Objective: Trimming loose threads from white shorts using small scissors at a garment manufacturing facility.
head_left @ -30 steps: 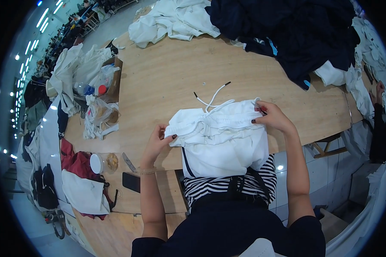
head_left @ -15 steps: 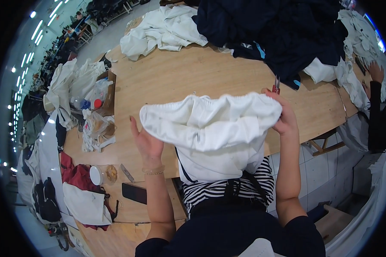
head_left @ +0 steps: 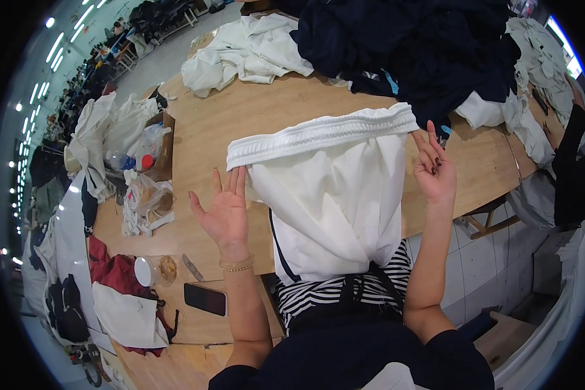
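Rows of bright lights (head_left: 78, 31) shine in a big workroom, and a smooth tan wood counter (head_left: 201, 117) curves around the person in the head view. White pants or shorts (head_left: 331, 188) lie across the striped cloth (head_left: 341, 292) on the person's lap and over the counter's edge, with the waistband on the far side. Maybe the lap carries some of the weight, so the top can spread out. The left hand (head_left: 222, 211) is flat and wide open, palm showing, its fingertips touching the left end of the band; it grips nothing that I can see. The right hand (head_left: 433, 166) is half open at the other end, one finger up and others bent; I cannot tell if it pinches the cloth. The hands sit far apart, probably to keep the band wide. That band is bumpy with tiny gathers, like stretchy elastic, while the cloth below looks soft and hangs in big folds, with a dark stripe down one side. Floppy heaps of navy cloth (head_left: 409, 52) and white cloth (head_left: 247, 55) sit at the back, perhaps to leave working room. A flat black phone (head_left: 205, 299) and a round, clear jar (head_left: 167, 268) rest at the left, out of the way.
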Demonstrator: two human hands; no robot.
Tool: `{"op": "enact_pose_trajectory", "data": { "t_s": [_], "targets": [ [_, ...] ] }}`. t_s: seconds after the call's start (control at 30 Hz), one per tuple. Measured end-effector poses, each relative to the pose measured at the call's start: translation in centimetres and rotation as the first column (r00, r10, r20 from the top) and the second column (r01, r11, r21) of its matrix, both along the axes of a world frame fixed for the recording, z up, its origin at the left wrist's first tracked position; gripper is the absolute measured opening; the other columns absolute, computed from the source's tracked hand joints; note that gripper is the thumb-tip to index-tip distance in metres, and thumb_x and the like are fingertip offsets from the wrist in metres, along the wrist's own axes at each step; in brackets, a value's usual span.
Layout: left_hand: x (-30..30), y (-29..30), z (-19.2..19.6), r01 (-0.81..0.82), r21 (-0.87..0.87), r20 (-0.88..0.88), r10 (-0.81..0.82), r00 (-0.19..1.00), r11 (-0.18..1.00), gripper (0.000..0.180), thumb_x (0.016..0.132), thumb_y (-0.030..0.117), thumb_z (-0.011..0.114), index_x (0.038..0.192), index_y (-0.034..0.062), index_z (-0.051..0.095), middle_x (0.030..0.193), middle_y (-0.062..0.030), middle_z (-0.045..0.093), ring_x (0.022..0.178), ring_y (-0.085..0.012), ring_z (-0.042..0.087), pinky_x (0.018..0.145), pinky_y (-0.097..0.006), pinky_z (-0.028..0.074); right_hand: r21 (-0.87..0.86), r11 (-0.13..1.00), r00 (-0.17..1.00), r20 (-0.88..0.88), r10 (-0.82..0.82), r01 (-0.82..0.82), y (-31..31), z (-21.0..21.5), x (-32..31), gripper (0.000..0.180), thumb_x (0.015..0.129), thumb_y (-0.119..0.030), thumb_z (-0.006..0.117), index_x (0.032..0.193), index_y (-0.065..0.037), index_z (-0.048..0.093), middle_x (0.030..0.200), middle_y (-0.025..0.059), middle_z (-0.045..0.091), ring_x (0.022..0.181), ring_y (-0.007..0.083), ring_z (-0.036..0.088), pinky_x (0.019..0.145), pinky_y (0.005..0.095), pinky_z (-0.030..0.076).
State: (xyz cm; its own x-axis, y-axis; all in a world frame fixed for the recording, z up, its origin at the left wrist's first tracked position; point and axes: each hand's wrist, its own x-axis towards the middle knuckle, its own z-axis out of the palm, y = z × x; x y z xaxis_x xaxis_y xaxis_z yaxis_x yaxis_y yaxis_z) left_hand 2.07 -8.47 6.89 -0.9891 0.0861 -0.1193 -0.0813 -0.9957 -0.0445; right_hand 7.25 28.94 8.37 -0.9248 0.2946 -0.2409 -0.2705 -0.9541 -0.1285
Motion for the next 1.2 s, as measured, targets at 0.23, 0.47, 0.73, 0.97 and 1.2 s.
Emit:
{"op": "enact_pose_trajectory", "data": {
  "t_s": [0.23,0.47,0.73,0.97,1.2],
  "targets": [
    [0.4,-0.2,-0.4,0.118,-0.384,0.035,-0.114,0.993,0.916,0.054,0.091,0.046,0.054,0.130,0.0095,0.051,0.120,-0.0142,0.061,0.114,-0.0279,0.055,0.101,-0.044,0.041,0.288,0.949,0.989,0.109,0.098,-0.126,-0.2,-1.1,0.5,0.013,0.094,-0.017,0.057,0.101,-0.009,0.065,0.090,0.0027,0.069,0.066,0.0085,0.060,0.054,0.0220,0.048],
    [1.3,1.5,1.1,0.071,-0.500,-0.016,-0.091,0.996,0.863,0.048,0.093,0.037,0.053,0.131,0.0077,0.049,0.114,-0.0113,0.061,0.105,-0.0248,0.059,0.095,-0.040,0.046,0.485,0.870,0.987,-0.074,0.145,-0.091,-1.0,-0.2,1.9,0.011,0.091,-0.015,0.061,0.099,-0.007,0.059,0.088,0.0022,0.063,0.082,0.0142,0.062,0.072,0.0309,0.051],
    [-1.2,1.3,-3.2,0.081,-0.726,-0.032,-0.151,0.988,0.683,0.034,0.095,0.011,0.048,0.128,0.0030,0.047,0.093,-0.0006,0.053,0.082,-0.0102,0.056,0.077,-0.026,0.048,0.879,0.450,0.973,0.216,-0.075,-0.160,1.9,-5.5,-1.1,0.013,0.089,-0.009,0.059,0.101,-0.006,0.056,0.083,-0.0050,0.055,0.066,0.0023,0.045,0.057,0.0170,0.034],
    [0.1,-2.8,-2.6,0.038,-0.607,-0.354,-0.313,0.881,0.793,0.025,0.097,0.018,0.046,0.120,0.0074,0.044,0.071,0.0014,0.045,0.066,-0.0080,0.049,0.065,-0.026,0.046,0.907,0.117,0.878,0.349,0.327,-0.404,1.6,0.2,2.4,0.032,0.082,-0.021,0.071,0.105,-0.004,0.059,0.083,-0.0069,0.055,0.070,0.0018,0.047,0.059,0.0160,0.033],
    [1.7,-3.5,-0.3,-0.024,-0.611,-0.213,-0.135,0.968,0.791,0.058,0.082,0.011,0.057,0.136,0.0079,0.037,0.100,-0.0077,0.054,0.107,-0.0219,0.053,0.093,-0.035,0.047,0.839,-0.129,0.795,0.542,0.273,-0.529,1.7,2.1,3.9,0.039,0.070,-0.004,0.075,0.106,0.001,0.060,0.091,0.0009,0.062,0.081,0.0083,0.057,0.074,0.0227,0.047]
  ]
}}
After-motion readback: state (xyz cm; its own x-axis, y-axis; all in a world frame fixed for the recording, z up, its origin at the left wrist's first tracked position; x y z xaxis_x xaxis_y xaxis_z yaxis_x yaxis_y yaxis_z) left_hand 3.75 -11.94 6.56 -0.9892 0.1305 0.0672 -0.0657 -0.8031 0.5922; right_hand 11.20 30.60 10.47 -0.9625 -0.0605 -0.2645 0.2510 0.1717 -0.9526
